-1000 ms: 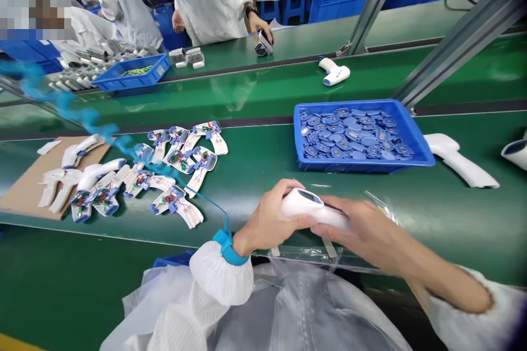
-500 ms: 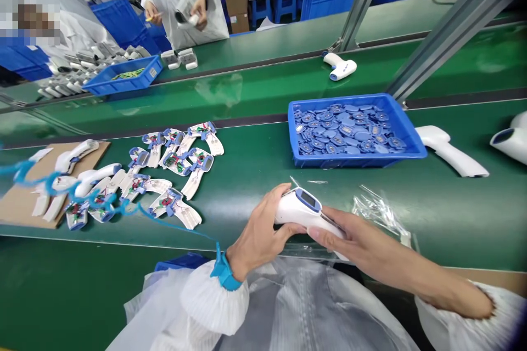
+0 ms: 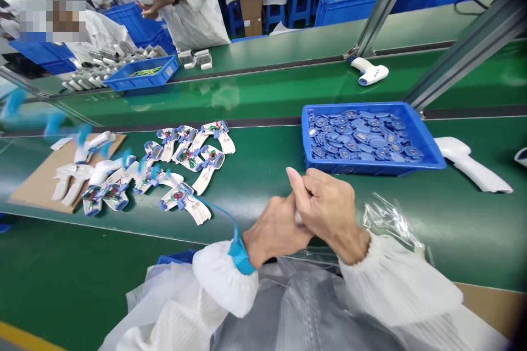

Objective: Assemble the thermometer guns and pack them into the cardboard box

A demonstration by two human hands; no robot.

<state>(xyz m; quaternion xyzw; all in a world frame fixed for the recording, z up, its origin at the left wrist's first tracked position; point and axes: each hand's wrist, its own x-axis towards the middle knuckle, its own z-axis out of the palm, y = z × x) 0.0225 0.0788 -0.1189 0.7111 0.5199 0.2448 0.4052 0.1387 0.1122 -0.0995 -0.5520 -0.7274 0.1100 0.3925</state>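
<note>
Hands: left hand and right hand together, clamped on a small white piece.
Tray: at one o'clock, a blue tray corrals blue discs.

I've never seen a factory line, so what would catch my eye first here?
First, the left hand and right hand meeting at the centre. To their left, open white gun-shaped casings with wired circuit boards lie in rows on the green conveyor belt. To their right sits a blue tray heaped with round blue parts.
</note>
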